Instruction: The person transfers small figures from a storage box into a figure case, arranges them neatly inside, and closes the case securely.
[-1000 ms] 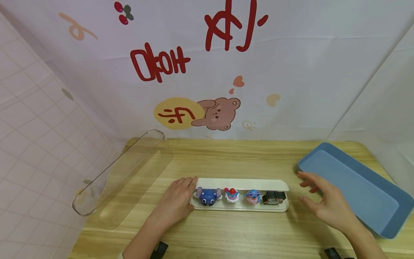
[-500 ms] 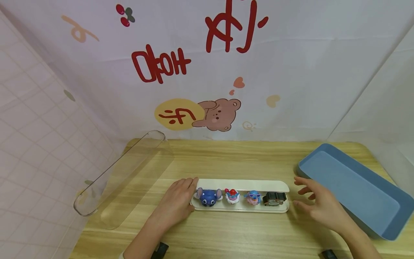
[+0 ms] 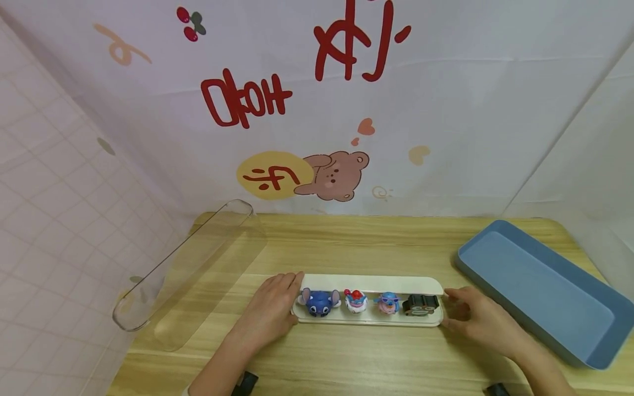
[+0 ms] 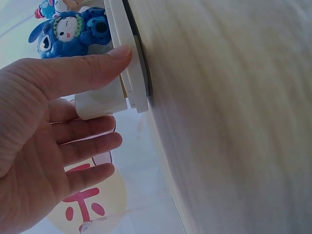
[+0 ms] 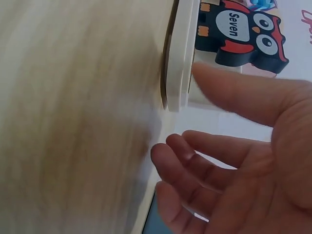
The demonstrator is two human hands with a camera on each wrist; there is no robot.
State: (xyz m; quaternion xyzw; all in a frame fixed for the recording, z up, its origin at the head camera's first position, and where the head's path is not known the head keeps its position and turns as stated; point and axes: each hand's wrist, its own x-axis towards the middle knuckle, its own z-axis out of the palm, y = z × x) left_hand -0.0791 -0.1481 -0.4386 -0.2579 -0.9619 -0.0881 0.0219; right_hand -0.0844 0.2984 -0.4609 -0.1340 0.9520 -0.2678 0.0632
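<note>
A long white tray (image 3: pixel 369 281) lies across the wooden table and carries a row of small figures: a blue one (image 3: pixel 319 303), a white and red one (image 3: pixel 355 300), a pink and blue one (image 3: pixel 387 302) and a black owl (image 3: pixel 420 304). My left hand (image 3: pixel 289 297) holds the tray's left end. Its thumb (image 4: pixel 97 66) lies on the near rim beside the blue figure (image 4: pixel 73 31), with the fingers round the back. My right hand (image 3: pixel 453 308) is at the tray's right end. Its thumb (image 5: pixel 234 92) is by the rim next to the owl (image 5: pixel 243 36), and its fingers are spread.
A clear plastic cover (image 3: pixel 183 269) lies slanted at the table's left, reaching the wall. An empty blue tray (image 3: pixel 535 286) sits at the right, close to my right hand. A printed cloth backdrop hangs behind the table (image 3: pixel 346 242).
My right hand has moved left from beside the blue tray to the white tray's right end. The left hand and the tray have stayed put.
</note>
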